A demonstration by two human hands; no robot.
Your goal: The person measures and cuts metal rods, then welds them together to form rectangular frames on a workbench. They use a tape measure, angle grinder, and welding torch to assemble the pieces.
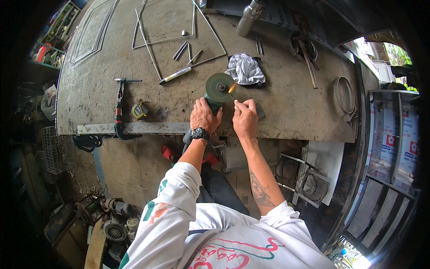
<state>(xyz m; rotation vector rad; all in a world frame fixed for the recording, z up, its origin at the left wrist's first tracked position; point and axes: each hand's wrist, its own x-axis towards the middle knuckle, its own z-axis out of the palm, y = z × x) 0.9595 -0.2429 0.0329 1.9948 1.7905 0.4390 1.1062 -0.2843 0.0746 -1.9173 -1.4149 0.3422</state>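
One head-worn fisheye view looks steeply down, close above the workbench [291, 107].

Stacked white cardboard cartons with red-and-blue printed labels [396, 145] sit on grey metal shelving [380, 179] right of the workbench.

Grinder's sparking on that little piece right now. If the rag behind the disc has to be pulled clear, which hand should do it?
Probably the right hand. It pinches only the small metal piece at the sparks, and the rag lies just beyond it on the workbench. The left hand grips the angle grinder.
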